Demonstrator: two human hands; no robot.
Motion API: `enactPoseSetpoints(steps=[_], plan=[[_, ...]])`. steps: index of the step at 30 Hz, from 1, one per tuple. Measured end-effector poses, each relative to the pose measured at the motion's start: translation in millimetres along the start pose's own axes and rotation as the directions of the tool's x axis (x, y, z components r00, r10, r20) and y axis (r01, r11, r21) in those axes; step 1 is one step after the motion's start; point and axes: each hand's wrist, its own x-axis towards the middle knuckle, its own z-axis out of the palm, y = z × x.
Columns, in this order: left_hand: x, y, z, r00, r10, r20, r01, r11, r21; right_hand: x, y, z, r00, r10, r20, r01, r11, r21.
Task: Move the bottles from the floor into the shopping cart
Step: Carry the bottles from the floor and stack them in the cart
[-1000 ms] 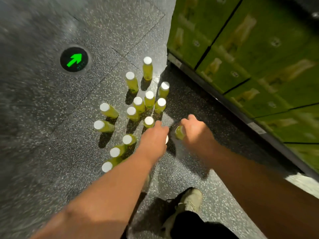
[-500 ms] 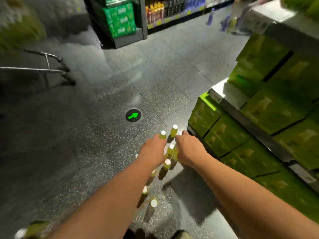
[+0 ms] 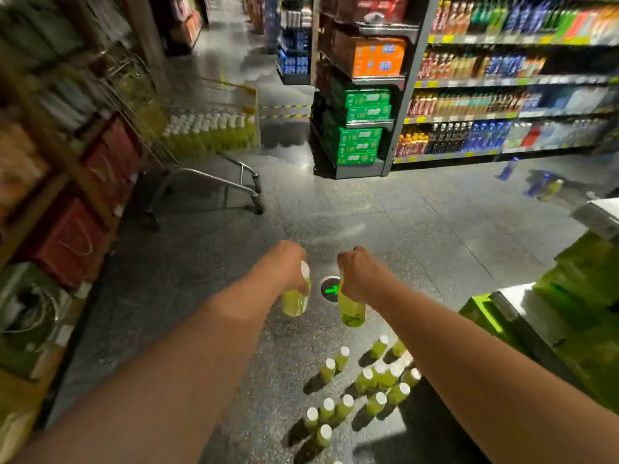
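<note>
About a dozen green floor bottles (image 3: 375, 405) stand in a loose cluster on the speckled floor at the person's feet, beside stacked green cartons (image 3: 586, 313). Above them the left hand (image 3: 284, 266) grips one bottle (image 3: 294, 303) with fingers curled round its top, and the right hand (image 3: 363, 274) holds a second bottle (image 3: 351, 309) the same way. Both hang clear of the floor over a lit arrow marker (image 3: 330, 290). The shopping cart (image 3: 234, 85), already carrying rows of like bottles, waits well apart across the aisle, near the drinks shelves (image 3: 502, 95). Held only at the top, either bottle could slip or swing on the walk over, and a careless step could topple those left standing. A second ago both hands were down among the cluster, closing on bottles. Now the view has lifted to the aisle.
</note>
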Motion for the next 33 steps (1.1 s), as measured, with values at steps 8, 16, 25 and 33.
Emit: enactPoseSetpoints(steps=[8,16,25,33], plan=[[0,-139,-89,0.995,-0.049,-0.086,0.046,0.998,-0.033,75,-138,-35,1.0,0.008,-0.016,-0.008,1.0,0.006],[36,-252,-154,0.987,-0.112,-0.114,0.115,0.993,0.02,160,-245,-58,0.997,-0.055,-0.057,0.058,0.997,0.045],[165,-325,-224,0.976,-0.174,-0.131,0.163,0.983,-0.089,331,-292,-92,0.986,-0.152,-0.072,0.151,0.988,-0.02],[305,-377,-306,0.946,-0.247,-0.208,0.22,0.965,-0.145,501,-315,-155,0.962,-0.262,-0.075,0.256,0.963,-0.082]])
